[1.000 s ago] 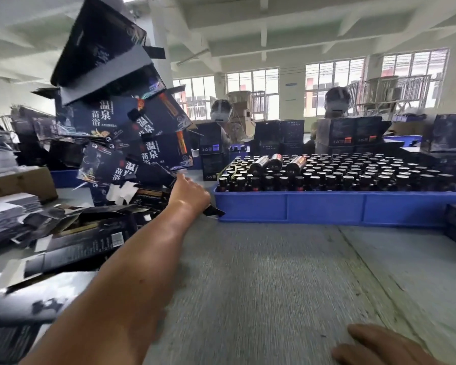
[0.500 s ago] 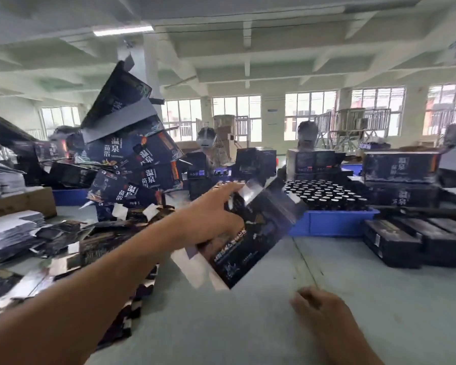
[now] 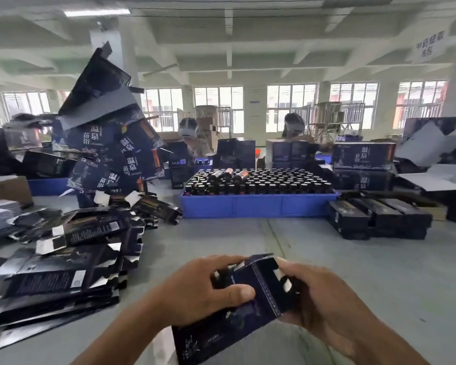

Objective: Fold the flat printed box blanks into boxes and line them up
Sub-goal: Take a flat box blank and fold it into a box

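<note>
I hold one dark printed box blank (image 3: pixel 237 317) low in front of me over the grey table. My left hand (image 3: pixel 203 291) grips its left side with the thumb on top. My right hand (image 3: pixel 324 299) grips its right end, where the blank is partly opened into a sleeve shape. A spread pile of flat blanks (image 3: pixel 61 264) lies on the table to the left. Folded dark boxes (image 3: pixel 379 214) lie side by side in a row at the right.
A blue tray (image 3: pixel 256 205) full of dark bottles stands across the middle of the table. A leaning tower of larger printed cartons (image 3: pixel 108 143) rises at the back left. More cartons (image 3: pixel 361 164) and two people sit behind the tray.
My left hand reached to the pile, lifted one blank and brought it back toward me. My right hand rose from the table and took hold of the blank's other end.
</note>
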### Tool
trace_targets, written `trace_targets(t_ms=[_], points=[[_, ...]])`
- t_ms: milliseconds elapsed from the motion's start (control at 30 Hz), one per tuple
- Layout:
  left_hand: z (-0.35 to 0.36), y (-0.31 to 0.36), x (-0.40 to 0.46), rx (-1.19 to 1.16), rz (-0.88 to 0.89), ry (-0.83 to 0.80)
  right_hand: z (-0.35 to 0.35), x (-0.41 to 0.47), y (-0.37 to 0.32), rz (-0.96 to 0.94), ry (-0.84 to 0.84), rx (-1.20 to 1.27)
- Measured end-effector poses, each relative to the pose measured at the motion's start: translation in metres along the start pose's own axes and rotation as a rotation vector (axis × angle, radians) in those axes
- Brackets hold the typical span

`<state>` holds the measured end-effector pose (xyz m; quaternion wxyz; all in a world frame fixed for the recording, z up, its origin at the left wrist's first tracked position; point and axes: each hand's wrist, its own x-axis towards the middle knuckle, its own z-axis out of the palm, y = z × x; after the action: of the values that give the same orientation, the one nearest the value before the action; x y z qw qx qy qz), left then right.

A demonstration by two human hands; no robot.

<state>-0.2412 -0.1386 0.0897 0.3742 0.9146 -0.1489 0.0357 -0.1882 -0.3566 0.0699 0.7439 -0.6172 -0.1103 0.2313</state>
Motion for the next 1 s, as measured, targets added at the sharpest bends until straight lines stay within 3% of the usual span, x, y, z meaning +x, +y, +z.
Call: trace_targets(t_ms=[133,333,500,800,1000], points=[[0.009,-0.014,-0.006,0.338,-0.023,0.135,0.004,-0.001,0.011,-0.036,0.115,-0.098],[0.022,-0.019,-0.017,0.727,0.215,0.213,0.008,0.002,0.023,-0.154,0.228,-0.158],[0.024,-0.013,-0.018,0.814,0.240,0.222,0.009,0.002,0.025,-0.196,0.266,-0.128],[0.025,-0.013,-0.020,0.674,0.192,0.357,0.012,-0.003,0.027,-0.305,0.198,-0.147],[0.022,-0.020,-0.020,0.305,0.188,0.360,0.012,-0.007,0.024,-0.362,0.161,-0.136]])
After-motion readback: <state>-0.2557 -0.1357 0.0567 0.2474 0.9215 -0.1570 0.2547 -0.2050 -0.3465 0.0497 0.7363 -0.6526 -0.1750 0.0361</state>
